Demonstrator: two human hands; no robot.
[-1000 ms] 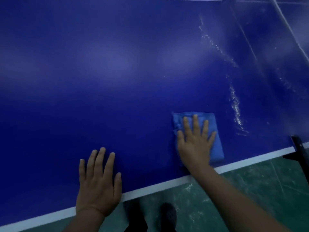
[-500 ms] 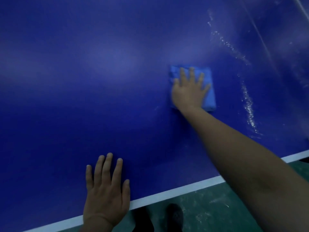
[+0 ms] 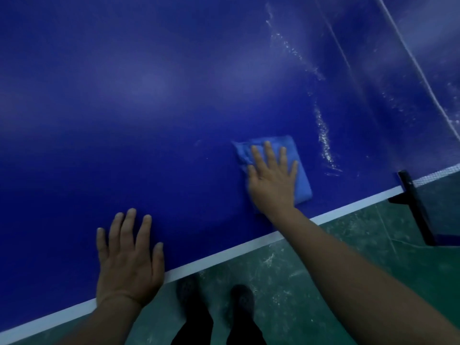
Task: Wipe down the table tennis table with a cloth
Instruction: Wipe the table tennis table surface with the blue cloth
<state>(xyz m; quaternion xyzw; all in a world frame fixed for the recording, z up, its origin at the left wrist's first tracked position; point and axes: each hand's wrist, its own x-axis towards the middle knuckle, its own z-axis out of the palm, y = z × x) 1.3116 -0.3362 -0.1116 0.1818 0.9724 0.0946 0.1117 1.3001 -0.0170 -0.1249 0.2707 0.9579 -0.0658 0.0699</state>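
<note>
the right hand (image 3: 272, 180) presses flat, fingers straight, on the folded blue cloth (image 3: 297, 168), which lies on the blue bench (image 3: 149, 108) near its white edge line (image 3: 224, 256). the left hand (image 3: 129, 257) rests open on the bench by that edge. wet streaks (image 3: 323, 138) glisten just right of the cloth. a black net post (image 3: 413, 205) stands at the right edge, above green floor (image 3: 311, 270) and two dark shoes (image 3: 242, 298).

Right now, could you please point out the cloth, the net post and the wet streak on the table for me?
cloth (image 3: 302, 185): head view, its bare right edge beside the hand.
net post (image 3: 413, 197): head view, middle of the black upright.
wet streak (image 3: 323, 138): head view, its pale middle stretch.
</note>
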